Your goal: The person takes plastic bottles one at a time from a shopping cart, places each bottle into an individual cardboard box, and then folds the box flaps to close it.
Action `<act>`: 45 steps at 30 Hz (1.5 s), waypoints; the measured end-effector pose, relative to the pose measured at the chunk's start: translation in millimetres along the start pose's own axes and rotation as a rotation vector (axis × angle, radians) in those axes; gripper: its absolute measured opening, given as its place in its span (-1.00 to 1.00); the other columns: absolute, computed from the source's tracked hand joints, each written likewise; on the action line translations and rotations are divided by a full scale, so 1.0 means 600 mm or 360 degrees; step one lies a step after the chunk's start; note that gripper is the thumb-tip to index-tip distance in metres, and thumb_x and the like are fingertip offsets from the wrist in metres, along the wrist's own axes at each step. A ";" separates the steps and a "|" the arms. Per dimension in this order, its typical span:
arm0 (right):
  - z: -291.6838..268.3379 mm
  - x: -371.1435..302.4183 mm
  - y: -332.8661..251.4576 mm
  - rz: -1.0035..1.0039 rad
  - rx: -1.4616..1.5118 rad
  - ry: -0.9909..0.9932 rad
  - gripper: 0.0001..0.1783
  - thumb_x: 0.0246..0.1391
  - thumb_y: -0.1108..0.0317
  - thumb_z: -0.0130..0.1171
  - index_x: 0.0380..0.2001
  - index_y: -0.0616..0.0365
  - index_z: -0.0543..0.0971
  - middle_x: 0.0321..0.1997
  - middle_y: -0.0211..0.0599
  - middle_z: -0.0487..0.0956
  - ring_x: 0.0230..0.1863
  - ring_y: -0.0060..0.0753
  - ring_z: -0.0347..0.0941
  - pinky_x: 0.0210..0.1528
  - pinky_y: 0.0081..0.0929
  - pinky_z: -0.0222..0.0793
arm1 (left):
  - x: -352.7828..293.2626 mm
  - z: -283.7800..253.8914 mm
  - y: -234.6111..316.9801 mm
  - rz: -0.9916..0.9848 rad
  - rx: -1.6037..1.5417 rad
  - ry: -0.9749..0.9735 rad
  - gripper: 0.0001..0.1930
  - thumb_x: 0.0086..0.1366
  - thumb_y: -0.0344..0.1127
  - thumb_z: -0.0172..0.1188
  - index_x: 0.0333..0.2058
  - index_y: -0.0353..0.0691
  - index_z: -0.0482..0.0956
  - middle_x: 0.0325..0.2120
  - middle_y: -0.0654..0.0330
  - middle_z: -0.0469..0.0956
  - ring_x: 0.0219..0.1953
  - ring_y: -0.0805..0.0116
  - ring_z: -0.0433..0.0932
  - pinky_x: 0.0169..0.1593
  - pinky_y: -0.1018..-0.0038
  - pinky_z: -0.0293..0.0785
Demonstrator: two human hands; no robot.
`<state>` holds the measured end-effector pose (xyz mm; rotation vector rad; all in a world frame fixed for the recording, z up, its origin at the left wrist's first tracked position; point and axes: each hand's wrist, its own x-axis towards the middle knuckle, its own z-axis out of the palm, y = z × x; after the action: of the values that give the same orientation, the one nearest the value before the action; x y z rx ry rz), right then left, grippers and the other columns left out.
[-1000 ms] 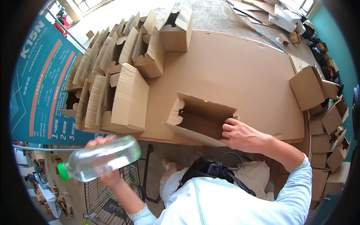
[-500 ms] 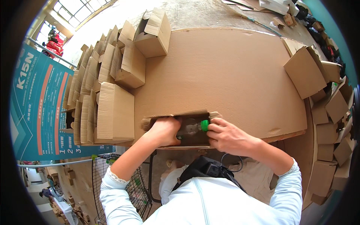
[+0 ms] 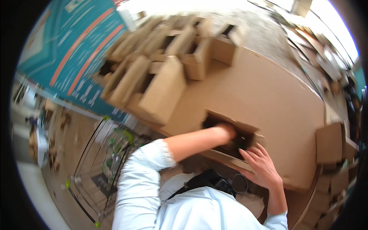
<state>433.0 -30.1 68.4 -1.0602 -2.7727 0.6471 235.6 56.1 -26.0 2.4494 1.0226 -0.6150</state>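
Note:
An open brown cardboard box (image 3: 230,156) lies at the near edge of the cardboard-covered table (image 3: 276,96). My left hand (image 3: 226,132) reaches down into it, its fingers hidden in the dark inside. A small green spot, the cap of the clear plastic bottle (image 3: 240,147), shows inside the box beside that hand. My right hand (image 3: 260,165) rests on the box's near wall, fingers spread, their tips at the opening. The picture is blurred by head motion.
Rows of folded and open cardboard boxes (image 3: 161,84) crowd the table's back left. A wire cart (image 3: 107,165) with green-capped bottles stands at my lower left beside a teal banner (image 3: 73,53). More flat boxes (image 3: 329,143) are stacked at the right.
A second ago my left hand held the bottle by the cart; it carried it into the box. The view has since swung left, and my right hand has come back onto the box's near wall.

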 end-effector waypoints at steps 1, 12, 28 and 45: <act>-0.006 0.004 -0.019 0.0052 0.0019 -0.0035 -0.29 -0.24 0.33 0.35 0.09 0.18 0.43 -0.03 -0.19 0.55 0.14 -0.13 0.36 0.37 -0.10 0.06 | 0.003 -0.002 0.001 0.0025 -0.0151 -0.0038 -0.75 0.05 -0.45 0.22 -0.24 -0.13 0.68 -0.20 0.02 0.64 -0.08 0.11 0.61 -0.01 0.23 0.54; 0.034 0.075 -0.079 0.0786 -0.0310 -0.0256 -0.63 -0.19 0.50 0.29 -0.19 0.25 0.59 -0.18 -0.06 0.60 -0.09 0.06 0.47 0.06 -0.14 0.35 | -0.506 0.109 -0.111 0.0030 -0.1439 0.2418 -0.72 0.21 -0.38 0.17 -0.11 -0.34 0.53 -0.22 -0.05 0.63 -0.22 0.24 0.66 -0.12 0.40 0.56; 0.083 0.099 -0.197 0.1130 -0.0583 0.0773 -0.18 -0.07 0.36 0.38 0.28 0.16 0.25 0.28 -0.05 0.35 0.28 -0.04 0.27 0.33 -0.22 0.19 | -0.669 0.471 -0.337 -0.1583 -0.1642 0.2827 -0.84 0.31 -0.39 0.11 -0.19 -0.28 0.60 -0.48 0.24 0.62 -0.43 0.51 0.57 -0.38 0.57 0.46; 0.135 0.032 -0.056 0.0830 0.0554 0.1295 -0.55 -0.06 0.36 0.39 -0.04 0.19 0.59 0.08 -0.12 0.57 0.16 -0.21 0.46 0.19 -0.36 0.34 | -0.231 0.112 -0.081 0.0358 -0.0918 0.1659 -0.52 0.09 -0.21 0.39 -0.04 -0.30 0.54 -0.04 -0.02 0.55 0.10 0.02 0.46 0.24 0.25 0.32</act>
<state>378.4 -68.6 8.3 -1.5273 -1.6438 0.5410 95.8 -24.8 -15.7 2.2135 1.0062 1.0084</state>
